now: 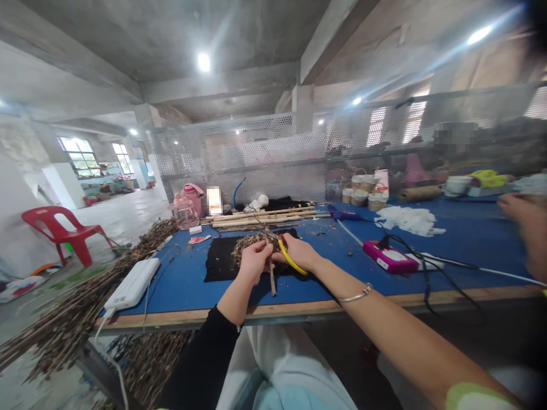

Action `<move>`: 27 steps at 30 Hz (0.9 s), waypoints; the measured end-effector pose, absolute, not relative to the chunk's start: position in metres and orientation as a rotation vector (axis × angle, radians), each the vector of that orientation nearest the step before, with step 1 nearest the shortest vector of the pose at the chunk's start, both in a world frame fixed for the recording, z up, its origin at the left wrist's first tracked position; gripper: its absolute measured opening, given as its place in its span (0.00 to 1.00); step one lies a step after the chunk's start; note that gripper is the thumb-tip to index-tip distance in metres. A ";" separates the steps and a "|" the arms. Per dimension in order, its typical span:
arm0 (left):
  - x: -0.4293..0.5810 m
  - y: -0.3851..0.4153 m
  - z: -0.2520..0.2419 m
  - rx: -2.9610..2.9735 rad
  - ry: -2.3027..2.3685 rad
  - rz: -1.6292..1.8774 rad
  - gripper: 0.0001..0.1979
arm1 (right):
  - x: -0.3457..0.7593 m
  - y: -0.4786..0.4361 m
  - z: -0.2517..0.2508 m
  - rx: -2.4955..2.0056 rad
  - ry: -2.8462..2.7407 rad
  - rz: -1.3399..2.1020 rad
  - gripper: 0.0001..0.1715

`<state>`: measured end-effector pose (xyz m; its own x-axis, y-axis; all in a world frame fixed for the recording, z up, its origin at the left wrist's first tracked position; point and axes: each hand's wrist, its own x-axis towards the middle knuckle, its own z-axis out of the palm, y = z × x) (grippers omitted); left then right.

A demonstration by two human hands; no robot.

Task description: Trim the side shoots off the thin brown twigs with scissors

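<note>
My left hand is closed on a thin dry twig, whose lower end points down toward the table's front edge. In my right hand are yellow-handled scissors, their blades reaching up and left past the twig's upper part. Whether the blades touch the twig I cannot tell. Just beyond my left hand, a heap of dry brown plant bits lies on a black cloth. My hands hide part of the heap and cloth.
Pale sticks lie across the blue table behind the cloth. A white power bank and long dry branches are left. A magenta box with cables sits right, near another person's blurred hand.
</note>
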<state>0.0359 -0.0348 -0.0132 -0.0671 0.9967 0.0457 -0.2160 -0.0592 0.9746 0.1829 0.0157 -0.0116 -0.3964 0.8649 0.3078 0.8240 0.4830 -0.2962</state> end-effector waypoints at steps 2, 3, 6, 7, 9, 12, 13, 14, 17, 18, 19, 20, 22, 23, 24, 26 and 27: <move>0.036 -0.035 -0.013 1.053 1.065 1.387 0.21 | 0.182 0.016 -0.011 -1.429 -2.319 0.152 0.31; 0.036 -0.035 -0.013 1.051 1.065 1.392 0.21 | 0.182 0.016 -0.010 -1.439 -2.318 0.168 0.30; 0.036 -0.035 -0.012 1.036 1.058 1.409 0.21 | 0.180 0.017 -0.011 -1.431 -2.301 0.222 0.30; 0.037 -0.036 -0.012 1.030 1.058 1.412 0.21 | 0.180 0.017 -0.012 -1.426 -2.293 0.230 0.30; 0.037 -0.036 -0.012 1.025 1.059 1.412 0.21 | 0.179 0.018 -0.013 -1.418 -2.280 0.234 0.31; 0.037 -0.035 -0.013 1.023 1.072 1.418 0.22 | 0.179 0.018 -0.015 -1.434 -2.265 0.229 0.31; 0.037 -0.034 -0.013 1.021 1.081 1.421 0.22 | 0.179 0.018 -0.015 -1.437 -2.266 0.231 0.32; 0.037 -0.034 -0.014 1.018 1.093 1.423 0.23 | 0.179 0.018 -0.015 -1.437 -2.268 0.238 0.32; 0.037 -0.033 -0.015 1.013 1.122 1.425 0.23 | 0.179 0.018 -0.015 -1.424 -2.272 0.268 0.33; 0.036 -0.033 -0.014 1.015 1.127 1.422 0.24 | 0.179 0.018 -0.015 -1.420 -2.270 0.277 0.33; 0.036 -0.034 -0.014 1.017 1.132 1.420 0.24 | 0.179 0.019 -0.015 -1.420 -2.266 0.285 0.33; 0.036 -0.034 -0.014 1.022 1.136 1.417 0.24 | 0.179 0.019 -0.015 -1.421 -2.262 0.291 0.33; 0.036 -0.035 -0.014 1.030 1.141 1.411 0.24 | 0.179 0.020 -0.016 -1.430 -2.254 0.299 0.33; 0.036 -0.035 -0.013 1.033 1.144 1.411 0.24 | 0.179 0.021 -0.016 -1.436 -2.250 0.302 0.33; 0.037 -0.035 -0.013 1.040 1.147 1.412 0.23 | 0.179 0.021 -0.016 -1.441 -2.246 0.304 0.33; 0.037 -0.035 -0.013 1.057 1.166 1.420 0.22 | 0.179 0.022 -0.016 -1.440 -2.244 0.307 0.33; 0.037 -0.035 -0.013 1.063 1.183 1.427 0.21 | 0.179 0.022 -0.017 -1.436 -2.246 0.305 0.32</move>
<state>0.0371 -0.0345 -0.0131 -0.1559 0.9868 0.0429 -0.1409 -0.0652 0.9879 0.1792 0.0219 -0.0166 -0.3534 0.9001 0.2548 0.7997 0.4320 -0.4169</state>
